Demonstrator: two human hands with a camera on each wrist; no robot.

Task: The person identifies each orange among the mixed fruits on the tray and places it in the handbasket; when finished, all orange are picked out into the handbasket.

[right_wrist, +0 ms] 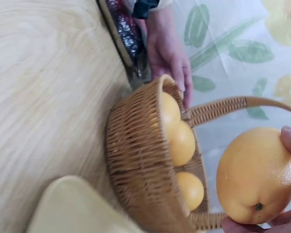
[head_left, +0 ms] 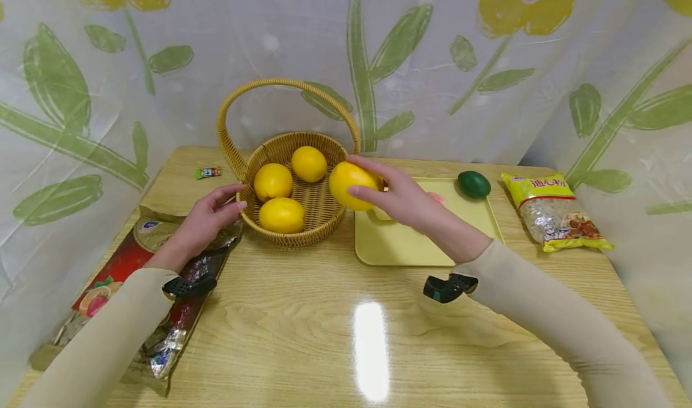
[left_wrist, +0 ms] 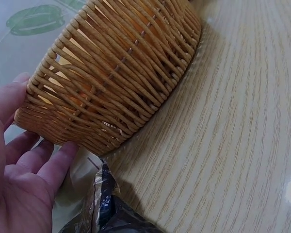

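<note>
My right hand (head_left: pixel 405 197) grips an orange (head_left: pixel 348 185), yellow in the head view, at the right side of a wicker basket (head_left: pixel 294 240). In the right wrist view a small green stem mark shows on this orange (right_wrist: pixel 252 174), by the tall handle (right_wrist: pixel 223 109). Three more oranges lie inside the basket, one at the back (head_left: pixel 309 164), another at the left (head_left: pixel 273 182) and a third at the front (head_left: pixel 282 216). At the basket's left rim my left hand (head_left: pixel 208 219) holds on, thumb at the edge and fingers against the outer wall.
Right of the basket lies a yellow tray (head_left: pixel 400 252), with a pinkish thing (head_left: pixel 437 199) partly hidden by my hand. A dark green oval fruit (head_left: pixel 474 184) sits at its far corner. Around are a yellow-and-clear food bag (head_left: pixel 557 213), a large red-brown packet (head_left: pixel 127 264) and a small packet (head_left: pixel 208 172).
</note>
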